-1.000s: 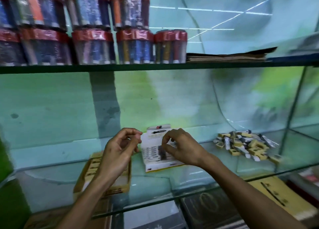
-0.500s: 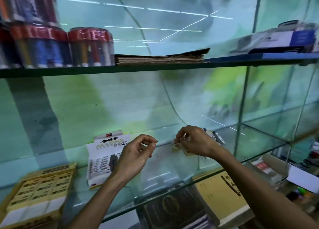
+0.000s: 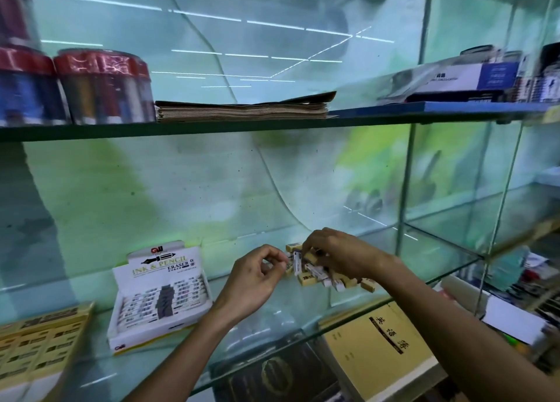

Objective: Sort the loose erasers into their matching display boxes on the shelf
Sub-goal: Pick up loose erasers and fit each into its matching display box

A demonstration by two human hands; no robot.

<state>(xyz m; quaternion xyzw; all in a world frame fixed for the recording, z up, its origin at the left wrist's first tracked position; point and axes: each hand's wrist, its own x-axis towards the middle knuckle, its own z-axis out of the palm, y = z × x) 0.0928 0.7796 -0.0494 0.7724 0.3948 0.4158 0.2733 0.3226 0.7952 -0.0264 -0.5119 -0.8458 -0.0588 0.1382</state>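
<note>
Nearest, the yellow cardboard display box (image 3: 39,338) is sitting at the lower left of the glass shelf (image 3: 272,320), the white "INK & PENCIL ERASER" display box (image 3: 160,295) just right of it. The left hand (image 3: 257,277), fingers curled, is now pinching a white-sleeved eraser (image 3: 296,261) it lacked earlier. The right hand (image 3: 339,253) is gripping pieces in the heap of loose yellow and white erasers (image 3: 327,276).
</note>
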